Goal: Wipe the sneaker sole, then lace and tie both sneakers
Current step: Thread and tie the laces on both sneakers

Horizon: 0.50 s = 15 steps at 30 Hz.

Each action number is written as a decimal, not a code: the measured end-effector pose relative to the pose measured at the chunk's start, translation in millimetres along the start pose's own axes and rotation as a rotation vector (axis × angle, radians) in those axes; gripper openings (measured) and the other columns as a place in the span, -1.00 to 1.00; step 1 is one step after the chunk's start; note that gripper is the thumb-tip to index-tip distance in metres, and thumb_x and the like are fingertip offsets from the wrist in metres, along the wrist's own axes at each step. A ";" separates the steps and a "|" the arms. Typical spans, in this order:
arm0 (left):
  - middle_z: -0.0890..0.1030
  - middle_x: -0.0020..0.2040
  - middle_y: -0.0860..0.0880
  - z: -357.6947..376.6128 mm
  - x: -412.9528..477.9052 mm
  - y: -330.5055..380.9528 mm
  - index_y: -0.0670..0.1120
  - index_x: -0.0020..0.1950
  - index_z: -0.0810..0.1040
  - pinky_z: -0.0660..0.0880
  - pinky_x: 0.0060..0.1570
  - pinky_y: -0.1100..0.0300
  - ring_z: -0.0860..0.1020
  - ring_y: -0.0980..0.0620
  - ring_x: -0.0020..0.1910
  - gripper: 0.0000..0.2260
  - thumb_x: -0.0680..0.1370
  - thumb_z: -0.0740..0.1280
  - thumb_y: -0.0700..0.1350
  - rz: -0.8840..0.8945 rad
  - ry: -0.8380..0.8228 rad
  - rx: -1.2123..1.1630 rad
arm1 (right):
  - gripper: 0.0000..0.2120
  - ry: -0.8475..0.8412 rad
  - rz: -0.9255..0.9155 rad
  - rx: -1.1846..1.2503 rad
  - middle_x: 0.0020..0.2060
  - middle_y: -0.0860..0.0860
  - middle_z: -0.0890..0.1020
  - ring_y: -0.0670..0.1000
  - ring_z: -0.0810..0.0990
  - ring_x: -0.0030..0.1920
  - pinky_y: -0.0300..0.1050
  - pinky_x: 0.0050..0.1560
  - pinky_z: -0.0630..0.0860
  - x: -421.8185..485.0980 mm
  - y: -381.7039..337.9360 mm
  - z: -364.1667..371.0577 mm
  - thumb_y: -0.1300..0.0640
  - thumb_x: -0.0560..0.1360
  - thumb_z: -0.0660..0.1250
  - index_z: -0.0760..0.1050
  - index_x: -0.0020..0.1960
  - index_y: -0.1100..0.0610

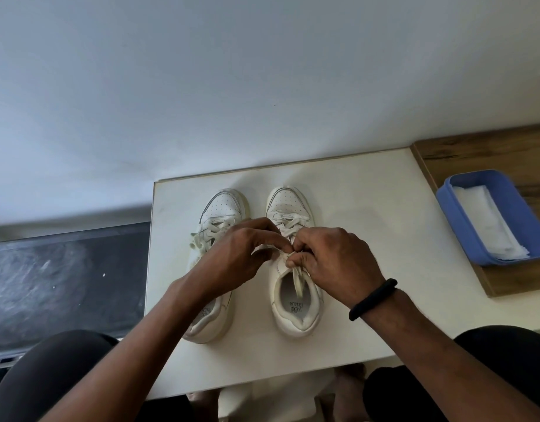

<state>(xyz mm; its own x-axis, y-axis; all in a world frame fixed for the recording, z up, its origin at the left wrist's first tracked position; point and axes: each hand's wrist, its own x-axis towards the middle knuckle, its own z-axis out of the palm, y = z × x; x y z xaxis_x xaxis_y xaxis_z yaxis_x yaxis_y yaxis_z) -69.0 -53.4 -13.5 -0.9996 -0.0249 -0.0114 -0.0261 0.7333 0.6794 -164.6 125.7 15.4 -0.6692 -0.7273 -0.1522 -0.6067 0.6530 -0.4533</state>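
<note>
Two white leather sneakers sit side by side on a white tabletop (369, 239); the left hand (238, 257) and right hand (335, 260) pinch the cream laces (297, 278) above the right sneaker (293, 300). The left sneaker (220, 208) lies partly under the left forearm. A blue plastic tray (518, 208) of white wipes rests nearby.

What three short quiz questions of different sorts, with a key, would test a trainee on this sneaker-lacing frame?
1. True or false: both hands work on the sneaker on the person's left.
2. Which wrist wears the black band: A left, B right?
3. Fill in: the white wipes lie in a ___ tray.

Key:
1. False. The left hand and right hand pinch the lace of the right sneaker; the left sneaker lies alongside.
2. B, the black band.
3. Blue: wipes, tray.
</note>
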 end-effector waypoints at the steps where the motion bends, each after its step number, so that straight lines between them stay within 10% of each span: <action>1: 0.62 0.06 0.10 1.9 -0.3 0.2 0.09 0.12 0.72 0.48 0.07 0.17 0.56 0.07 0.09 -0.80 0.58 0.46 -0.19 0.004 0.036 0.032 | -0.78 -0.004 -0.005 0.004 -0.11 -0.10 0.68 -0.01 0.64 -0.09 -0.13 -0.14 0.52 0.3 0.4 -0.7 -0.18 0.48 0.43 0.59 -0.03 -0.05; 15: 0.62 0.11 0.07 -1.6 -0.8 -2.5 0.05 0.11 0.72 0.48 0.09 0.26 0.57 0.13 0.11 -0.86 0.56 0.49 -0.03 0.023 0.048 0.023 | -0.87 -0.082 -0.081 0.147 -0.12 -0.11 0.70 -0.06 0.66 -0.09 -0.03 -0.05 0.61 3.3 10.2 -2.1 0.03 0.50 0.46 0.61 0.05 -0.05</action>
<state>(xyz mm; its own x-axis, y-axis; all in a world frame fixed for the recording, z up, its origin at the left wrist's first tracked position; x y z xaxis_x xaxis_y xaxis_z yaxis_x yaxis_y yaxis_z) -68.1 -56.3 -14.0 -0.9984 -0.0402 0.0391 -0.0043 0.7493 0.6622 -173.8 130.4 12.1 -0.5796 -0.7952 -0.1780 -0.5841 0.5578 -0.5897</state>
